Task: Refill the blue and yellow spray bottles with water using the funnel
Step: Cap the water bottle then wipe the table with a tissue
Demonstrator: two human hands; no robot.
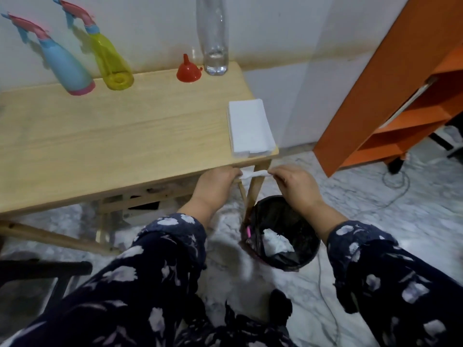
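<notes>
Tissue held over bin
Your left hand (218,180) and right hand (298,182) each pinch one end of a twisted tissue (254,174) above the black bin (280,231), beside the table (112,136) corner.

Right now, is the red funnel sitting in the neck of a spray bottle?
No, the red funnel stands upside down on the table, apart from both bottles.

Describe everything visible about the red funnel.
The funnel is small, glossy red, apparently plastic, with a little tab at its rim. It stands upside down, wide mouth on the wooden table and narrow spout pointing up. It sits near the table's back edge, close to the wall, just left of the clear bottle and right of the yellow spray bottle. Neither hand touches it.
</notes>
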